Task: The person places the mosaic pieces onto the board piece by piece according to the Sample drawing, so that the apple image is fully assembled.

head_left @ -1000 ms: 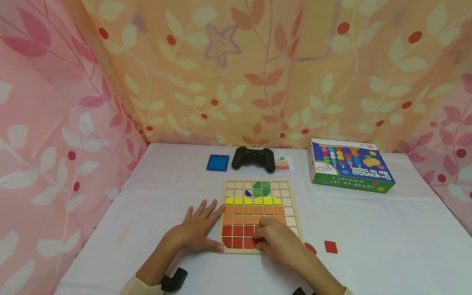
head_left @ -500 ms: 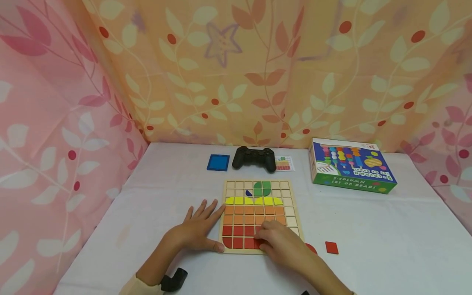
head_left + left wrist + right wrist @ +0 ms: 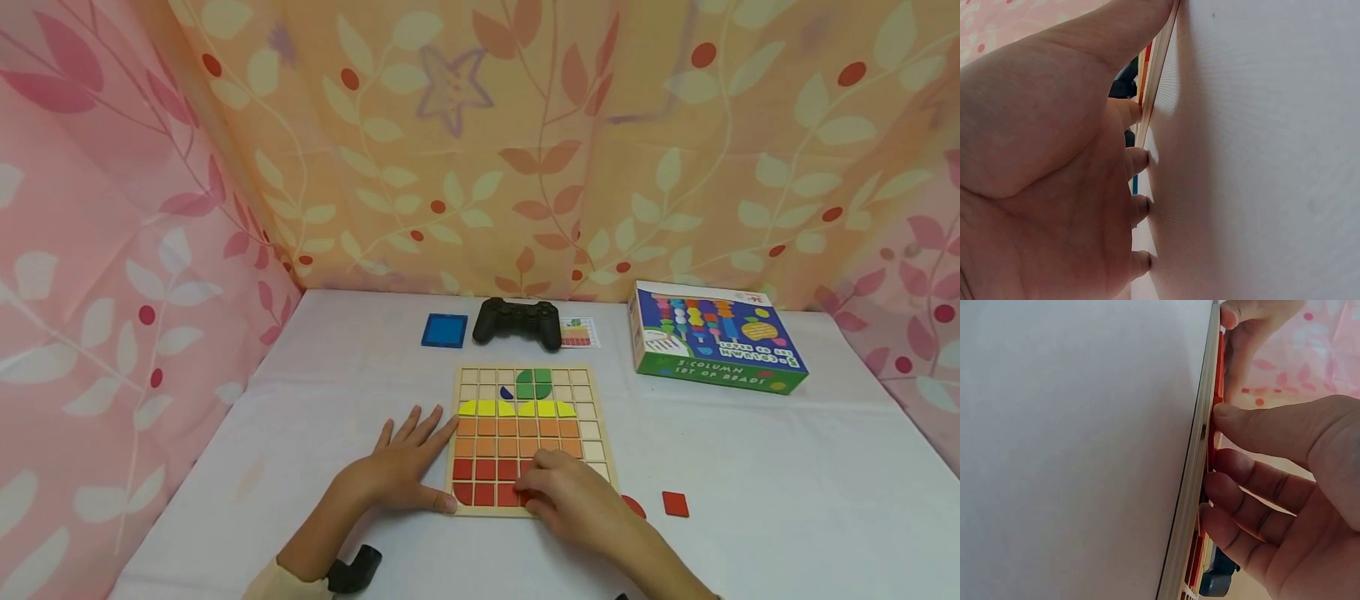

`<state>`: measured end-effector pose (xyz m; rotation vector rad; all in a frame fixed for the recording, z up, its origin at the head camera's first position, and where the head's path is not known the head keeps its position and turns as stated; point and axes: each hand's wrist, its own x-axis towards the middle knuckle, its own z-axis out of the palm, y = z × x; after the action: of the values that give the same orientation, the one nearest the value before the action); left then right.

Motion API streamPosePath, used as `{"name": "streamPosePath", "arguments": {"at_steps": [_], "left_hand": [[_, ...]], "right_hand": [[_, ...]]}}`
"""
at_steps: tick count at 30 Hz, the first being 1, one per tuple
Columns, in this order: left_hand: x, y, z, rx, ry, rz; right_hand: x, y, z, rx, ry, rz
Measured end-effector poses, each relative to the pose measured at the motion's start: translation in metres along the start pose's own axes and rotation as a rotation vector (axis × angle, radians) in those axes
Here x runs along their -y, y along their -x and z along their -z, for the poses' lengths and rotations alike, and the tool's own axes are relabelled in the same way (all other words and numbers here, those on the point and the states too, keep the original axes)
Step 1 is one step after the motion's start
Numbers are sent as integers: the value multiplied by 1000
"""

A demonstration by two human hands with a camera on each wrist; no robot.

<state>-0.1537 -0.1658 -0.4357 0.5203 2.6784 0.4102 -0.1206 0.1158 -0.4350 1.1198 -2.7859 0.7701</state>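
A wooden grid board point(image 3: 597, 433) lies on the table, filled with tiles: green at the top, a yellow row point(image 3: 486, 407), orange rows point(image 3: 486, 427) and red rows point(image 3: 485, 469) nearest the person. My left hand point(image 3: 401, 471) spreads its fingers beside the board's left edge, thumb at the near left corner and index fingertip at the edge. Bent over the lower right, my right hand point(image 3: 570, 496) pinches a red tile point(image 3: 524, 498) at the bottom row between thumb and fingers. In the right wrist view the thumb point(image 3: 1260, 428) touches the red tile's edge; other fingertips reach the board.
A red quarter-round tile point(image 3: 633, 505) and a red square tile point(image 3: 675, 504) lie right of the board. Behind it are a blue square tray point(image 3: 444, 331), a black game controller point(image 3: 516, 322) and a pattern card point(image 3: 581, 333). A bead-set box point(image 3: 716, 337) stands back right.
The right hand has shifted only slightly over the bottom red row. The left hand stays in place at the board's edge.
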Motion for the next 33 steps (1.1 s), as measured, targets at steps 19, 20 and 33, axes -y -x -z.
{"name": "streamPosePath", "arguments": {"at_steps": [19,20,33], "left_hand": [[0,0,1,2,1,5],[0,0,1,1,0,4],[1,0,0,0,-3,0]], "right_hand": [[-2,2,-5,-72,4,34],[-2,2,-5,-72,2,32],[-1,2,-4,-65,-10,18]]}}
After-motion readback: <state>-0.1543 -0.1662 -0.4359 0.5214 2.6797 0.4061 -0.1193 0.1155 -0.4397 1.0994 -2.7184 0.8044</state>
